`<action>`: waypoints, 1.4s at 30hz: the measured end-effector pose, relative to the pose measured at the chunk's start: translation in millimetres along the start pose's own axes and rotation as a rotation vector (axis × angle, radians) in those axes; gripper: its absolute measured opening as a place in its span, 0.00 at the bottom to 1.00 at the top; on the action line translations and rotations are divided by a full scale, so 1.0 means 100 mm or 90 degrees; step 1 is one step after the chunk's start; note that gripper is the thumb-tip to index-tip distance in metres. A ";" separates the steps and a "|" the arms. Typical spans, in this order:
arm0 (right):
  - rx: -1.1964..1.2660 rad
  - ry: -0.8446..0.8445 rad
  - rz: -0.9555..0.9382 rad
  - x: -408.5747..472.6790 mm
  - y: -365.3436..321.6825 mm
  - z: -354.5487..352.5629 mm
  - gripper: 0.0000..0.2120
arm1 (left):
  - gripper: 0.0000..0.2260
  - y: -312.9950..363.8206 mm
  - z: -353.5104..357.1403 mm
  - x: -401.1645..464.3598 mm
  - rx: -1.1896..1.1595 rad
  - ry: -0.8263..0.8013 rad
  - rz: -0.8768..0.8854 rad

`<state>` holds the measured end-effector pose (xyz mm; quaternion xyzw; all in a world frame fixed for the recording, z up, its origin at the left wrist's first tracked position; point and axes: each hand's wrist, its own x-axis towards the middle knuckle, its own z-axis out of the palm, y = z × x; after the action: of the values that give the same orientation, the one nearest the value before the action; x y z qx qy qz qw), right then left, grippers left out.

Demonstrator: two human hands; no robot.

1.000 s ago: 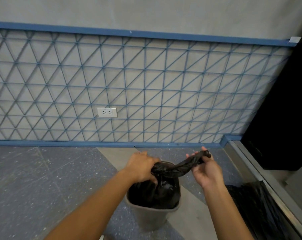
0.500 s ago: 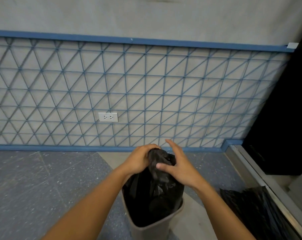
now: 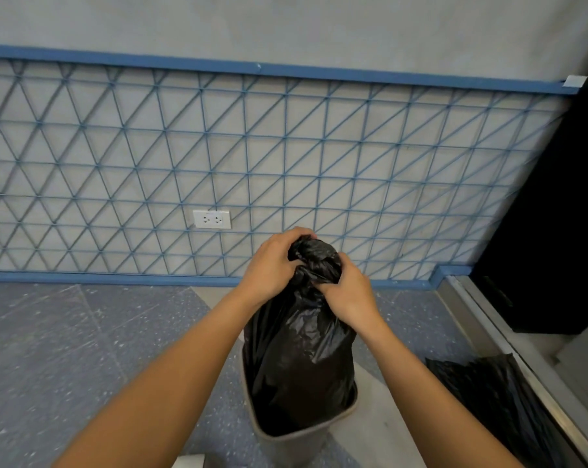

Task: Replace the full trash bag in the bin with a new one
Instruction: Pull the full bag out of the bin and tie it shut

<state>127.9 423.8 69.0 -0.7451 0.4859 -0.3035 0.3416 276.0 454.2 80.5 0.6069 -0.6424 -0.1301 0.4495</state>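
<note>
- Two bare hands clasp the gathered neck of a black trash bag (image 3: pixel 299 352) above a grey bin (image 3: pixel 348 412) standing on a speckled blue-grey floor (image 3: pixel 83 349).
- The left hand (image 3: pixel 272 265) curls its fingers around the bunched top from the left; the right hand (image 3: pixel 348 292) grips the neck just below, from the right.
- The bag's body hangs stretched from the hands, its lower part inside the bin.
- A second sheet of black plastic (image 3: pixel 495 400) lies on the floor to the right, apart from the bin.
- Behind, a white power outlet (image 3: pixel 211 219) sits in a wall crossed by blue lattice (image 3: pixel 319 163).
</note>
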 end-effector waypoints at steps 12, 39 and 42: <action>0.013 -0.028 -0.317 0.10 -1.09 -0.36 0.30 | 0.23 0.51 -1.00 0.19 -0.100 0.189 0.089; 0.014 -0.105 -0.322 0.18 -0.52 2.84 0.32 | 0.26 -2.25 -0.97 -1.39 0.202 0.208 -0.313; -0.086 -0.101 -0.309 0.03 -0.11 3.26 0.34 | 0.32 -2.66 -0.74 -1.69 0.160 0.111 -0.318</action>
<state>389.8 493.8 -111.9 -0.8823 0.2839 -0.2838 0.2457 483.1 572.6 -138.5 0.8059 -0.4435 -0.1035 0.3784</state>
